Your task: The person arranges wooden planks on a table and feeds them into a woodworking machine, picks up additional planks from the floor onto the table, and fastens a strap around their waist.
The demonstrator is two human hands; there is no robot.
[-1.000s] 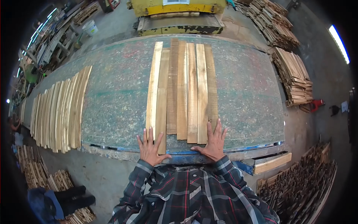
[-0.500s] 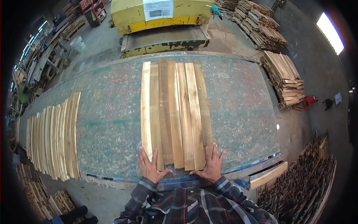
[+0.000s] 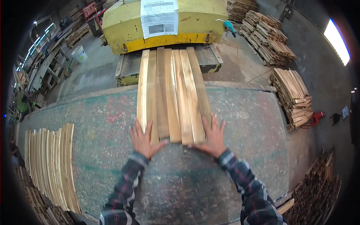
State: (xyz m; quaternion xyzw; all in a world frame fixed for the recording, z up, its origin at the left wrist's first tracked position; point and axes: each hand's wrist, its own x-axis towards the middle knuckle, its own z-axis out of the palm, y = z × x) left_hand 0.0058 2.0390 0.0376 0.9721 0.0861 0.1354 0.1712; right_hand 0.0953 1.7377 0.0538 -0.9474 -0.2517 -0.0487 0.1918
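Several wooden slats [image 3: 172, 97] lie side by side, their near ends on the worn table [image 3: 105, 157] and their far ends over the metal bed of the yellow machine [image 3: 123, 32]. My left hand [image 3: 144, 140] rests at the near left corner of the group, fingers spread along the outer slat and thumb toward the ends. On the opposite corner, my right hand [image 3: 213, 138] is spread the same way, its thumb against the near ends. Neither hand is wrapped round a slat.
Another row of slats [image 3: 50, 165] lies on the table's left side. Stacks of wood [image 3: 294, 97] stand on the floor to the right, with more [image 3: 266, 35] behind. A teal tool [image 3: 229, 27] hangs at the machine's right side. A white bucket [image 3: 79, 54] stands at the back left.
Both hands have moved forward, and the slats have slid away from me across the table's far edge onto the machine's bed. My arms are stretched further out.
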